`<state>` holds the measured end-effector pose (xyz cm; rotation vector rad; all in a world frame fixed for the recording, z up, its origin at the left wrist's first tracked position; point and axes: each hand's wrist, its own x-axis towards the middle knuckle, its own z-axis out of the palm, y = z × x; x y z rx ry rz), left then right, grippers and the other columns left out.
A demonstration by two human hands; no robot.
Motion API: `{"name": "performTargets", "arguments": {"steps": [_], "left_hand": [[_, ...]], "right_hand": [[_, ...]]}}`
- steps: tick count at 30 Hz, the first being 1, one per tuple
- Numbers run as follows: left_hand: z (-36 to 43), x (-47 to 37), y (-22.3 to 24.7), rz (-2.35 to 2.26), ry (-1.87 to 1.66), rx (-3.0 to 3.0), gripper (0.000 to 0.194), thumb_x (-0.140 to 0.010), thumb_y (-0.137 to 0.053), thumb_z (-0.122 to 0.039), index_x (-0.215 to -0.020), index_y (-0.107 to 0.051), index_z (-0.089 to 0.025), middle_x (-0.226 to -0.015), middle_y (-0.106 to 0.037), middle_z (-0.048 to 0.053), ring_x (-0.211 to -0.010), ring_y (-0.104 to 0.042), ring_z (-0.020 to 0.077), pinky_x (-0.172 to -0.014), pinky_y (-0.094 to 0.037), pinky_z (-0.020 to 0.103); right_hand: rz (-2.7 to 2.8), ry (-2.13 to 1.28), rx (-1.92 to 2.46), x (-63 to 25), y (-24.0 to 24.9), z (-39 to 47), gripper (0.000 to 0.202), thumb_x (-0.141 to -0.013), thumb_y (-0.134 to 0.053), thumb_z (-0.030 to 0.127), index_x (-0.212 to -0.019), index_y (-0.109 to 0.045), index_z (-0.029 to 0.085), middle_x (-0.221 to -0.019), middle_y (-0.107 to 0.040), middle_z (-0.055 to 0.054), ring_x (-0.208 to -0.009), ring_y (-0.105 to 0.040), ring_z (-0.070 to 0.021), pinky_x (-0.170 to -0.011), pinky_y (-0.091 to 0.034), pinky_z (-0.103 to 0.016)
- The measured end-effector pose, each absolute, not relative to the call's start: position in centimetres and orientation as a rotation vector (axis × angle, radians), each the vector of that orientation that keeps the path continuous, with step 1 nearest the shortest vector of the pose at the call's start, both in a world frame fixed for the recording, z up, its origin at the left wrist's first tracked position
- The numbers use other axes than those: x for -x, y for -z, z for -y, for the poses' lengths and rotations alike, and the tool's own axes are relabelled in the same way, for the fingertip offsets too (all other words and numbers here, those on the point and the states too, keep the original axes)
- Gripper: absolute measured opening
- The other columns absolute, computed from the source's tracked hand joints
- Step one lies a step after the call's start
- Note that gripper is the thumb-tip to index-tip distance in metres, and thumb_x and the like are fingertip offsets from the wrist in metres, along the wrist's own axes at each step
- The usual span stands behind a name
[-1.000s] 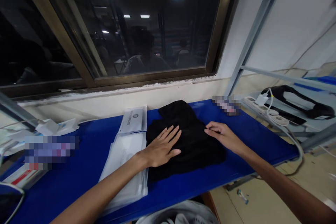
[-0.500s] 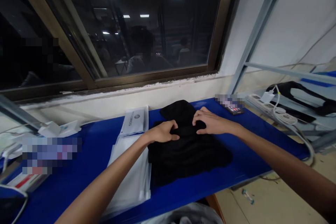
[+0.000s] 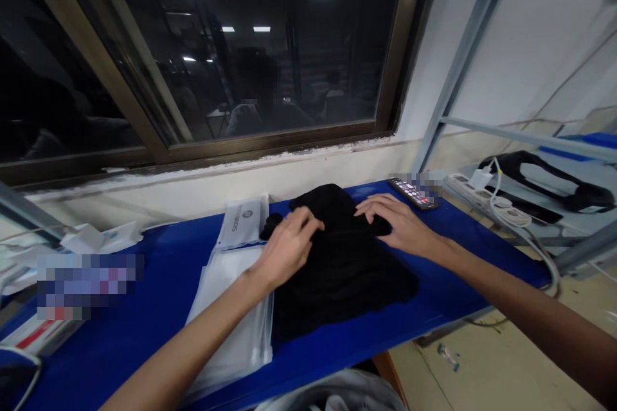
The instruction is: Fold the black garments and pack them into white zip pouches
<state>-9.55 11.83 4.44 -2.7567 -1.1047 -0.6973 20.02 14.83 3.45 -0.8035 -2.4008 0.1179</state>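
A black cloth garment (image 3: 347, 276) lies spread on the blue tabletop (image 3: 144, 308), its upper part bunched toward the wall. My left hand (image 3: 289, 244) is over the garment's upper left part, fingers bent and close together; whether cloth is pinched between them is hard to make out. At the upper right of the garment, my right hand (image 3: 398, 221) rests with its fingers apart and curved, thumb separate, touching the cloth. Left of the garment are clear plastic zip bags (image 3: 226, 302), the top one with a printed logo, partly beneath my left forearm.
A phone (image 3: 414, 192) lies at the table's back right. Beyond the right edge, a shelf holds a power strip (image 3: 463, 189) with cables and a black strap-like item (image 3: 544, 173). Boxes and a white adapter (image 3: 84, 237) sit at the left. A dark window (image 3: 289, 45) is behind.
My left hand has moved up and left on the garment, its fingers drawn closer together. My right hand has shifted slightly right, with fingers more extended. The view has shifted slightly.
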Motion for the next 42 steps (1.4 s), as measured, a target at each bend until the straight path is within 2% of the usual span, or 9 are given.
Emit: {"name": "performTargets", "arguments": {"steps": [5,13,17,22,29,32,34,37,42], "left_hand": [[-7.9,9.8,-1.2,1.018,0.212,2.812,0.031,-0.098,-0.056,-0.024,-0.128,-0.06,-0.016,-0.124,-0.062,0.012,-0.111,-0.06,0.028,-0.09,-0.054,0.043],[-5.6,9.6,-0.9,0.939,-0.076,2.759,0.056,-0.091,-0.052,-0.009,-0.146,-0.047,-0.002,-0.143,-0.058,0.018,-0.121,-0.057,0.0304,-0.094,-0.054,0.039],[-5.0,9.1,-0.7,0.917,-0.093,2.72,0.049,-0.092,-0.049,-0.009,-0.14,-0.053,0.0,-0.134,-0.064,0.019,-0.116,-0.06,0.0295,-0.09,-0.054,0.037],[-4.7,8.9,-0.2,0.9,-0.104,2.688,0.044,-0.093,-0.045,-0.006,-0.136,-0.058,-0.001,-0.124,-0.069,0.017,-0.106,-0.063,0.0276,-0.084,-0.055,0.036],[-4.7,9.3,-1.7,1.039,0.04,2.765,0.026,-0.093,-0.048,-0.006,-0.109,-0.067,-0.01,-0.106,-0.069,0.012,-0.095,-0.064,0.0252,-0.073,-0.057,0.036],[-5.4,10.7,-3.2,1.138,0.311,2.697,0.019,-0.095,-0.048,-0.007,-0.096,-0.066,-0.015,-0.106,-0.065,0.011,-0.097,-0.062,0.0247,-0.074,-0.056,0.036],[-6.3,12.1,-3.9,1.168,0.489,2.66,0.017,-0.094,-0.051,-0.008,-0.101,-0.064,-0.015,-0.111,-0.063,0.011,-0.104,-0.06,0.0262,-0.082,-0.057,0.039],[-7.8,14.3,-3.8,1.259,0.654,2.663,0.026,-0.09,-0.06,-0.011,-0.115,-0.061,-0.018,-0.123,-0.06,0.012,-0.121,-0.054,0.0304,-0.096,-0.055,0.048],[-9.6,16.2,-2.6,1.551,0.601,2.82,0.06,-0.087,-0.067,-0.019,-0.144,-0.048,-0.025,-0.153,-0.043,0.012,-0.136,-0.051,0.0311,-0.109,-0.049,0.051]], "right_hand": [[2.685,0.063,0.714,-21.9,-0.3,-12.2,0.071,-0.062,-0.055,-0.004,-0.127,-0.061,0.022,-0.121,-0.069,-0.008,-0.126,-0.055,-0.0293,-0.115,-0.032,-0.057],[2.411,-0.5,0.434,-18.6,-4.4,-14.0,0.04,-0.085,-0.051,0.002,-0.112,-0.071,0.024,-0.114,-0.074,-0.004,-0.123,-0.062,-0.0217,-0.119,-0.034,-0.05],[2.405,-0.65,0.321,-11.4,-5.8,-16.7,0.025,-0.095,-0.053,0.011,-0.107,-0.073,0.02,-0.108,-0.073,-0.007,-0.102,-0.069,-0.0186,-0.098,-0.051,-0.036],[2.758,-0.643,0.372,-4.7,-3.1,-18.9,0.026,-0.092,-0.067,0.018,-0.118,-0.07,0.021,-0.114,-0.074,-0.008,-0.105,-0.069,-0.0225,-0.092,-0.051,-0.033],[2.561,-0.346,0.601,-5.1,-1.3,-18.5,0.078,-0.081,-0.081,0.043,-0.148,-0.046,0.022,-0.138,-0.055,-0.013,-0.129,-0.052,-0.0293,-0.112,-0.042,-0.047],[2.403,-0.328,0.639,-7.6,-2.9,-17.8,0.059,-0.09,-0.07,0.048,-0.141,-0.053,0.022,-0.137,-0.053,-0.014,-0.129,-0.053,-0.0266,-0.112,-0.043,-0.044],[2.387,-0.335,0.597,-9.4,-3.8,-16.8,0.027,-0.099,-0.057,0.038,-0.118,-0.066,0.021,-0.12,-0.063,-0.01,-0.115,-0.061,-0.0221,-0.104,-0.049,-0.039],[2.472,-0.289,0.608,-11.5,-4.0,-14.3,0.019,-0.1,-0.054,0.031,-0.096,-0.069,0.021,-0.099,-0.07,-0.005,-0.096,-0.066,-0.0197,-0.088,-0.053,-0.036],[2.546,-0.084,0.908,-11.0,-2.4,-10.6,0.048,-0.089,-0.067,0.048,-0.13,-0.06,0.023,-0.126,-0.065,-0.011,-0.118,-0.06,-0.029,-0.08,-0.056,-0.04]]}}
